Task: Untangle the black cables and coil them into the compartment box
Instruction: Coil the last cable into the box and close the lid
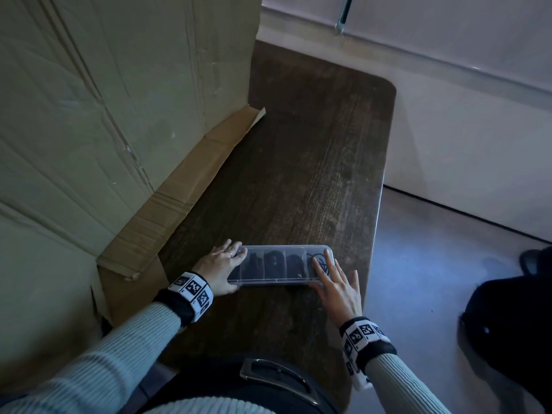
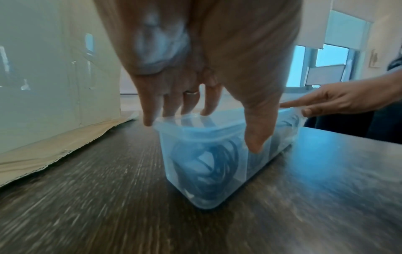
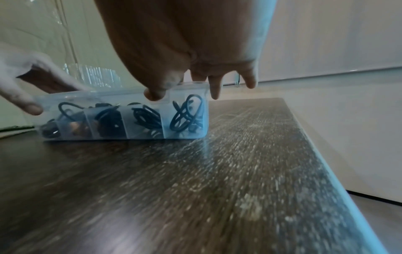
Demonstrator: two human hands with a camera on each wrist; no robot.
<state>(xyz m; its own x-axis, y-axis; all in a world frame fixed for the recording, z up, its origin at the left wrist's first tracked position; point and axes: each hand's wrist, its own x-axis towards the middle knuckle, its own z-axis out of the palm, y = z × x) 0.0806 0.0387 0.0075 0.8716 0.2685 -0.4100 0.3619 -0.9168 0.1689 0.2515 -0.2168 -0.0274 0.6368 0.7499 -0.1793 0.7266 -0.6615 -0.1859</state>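
A clear compartment box (image 1: 280,249) lies crosswise on the dark wooden table (image 1: 313,144) with its lid down. Coiled black cables (image 1: 273,262) fill its several compartments, seen through the near wall (image 3: 187,116). My left hand (image 1: 221,264) is at the box's left end: straight fingers (image 2: 189,103) rest on the lid and the thumb (image 2: 256,137) lies against the near wall. At the right end my right hand (image 1: 337,288) lies flat, its fingers (image 3: 156,92) spread over the lid. In the left wrist view one cable coil (image 2: 208,163) shows through the end wall.
A tall cardboard box (image 1: 104,100) stands along the table's left side, its flap (image 1: 191,180) lying on the tabletop. The table's right edge (image 1: 379,210) drops to the floor just past my right hand. A dark bag (image 1: 513,324) sits on the floor at right.
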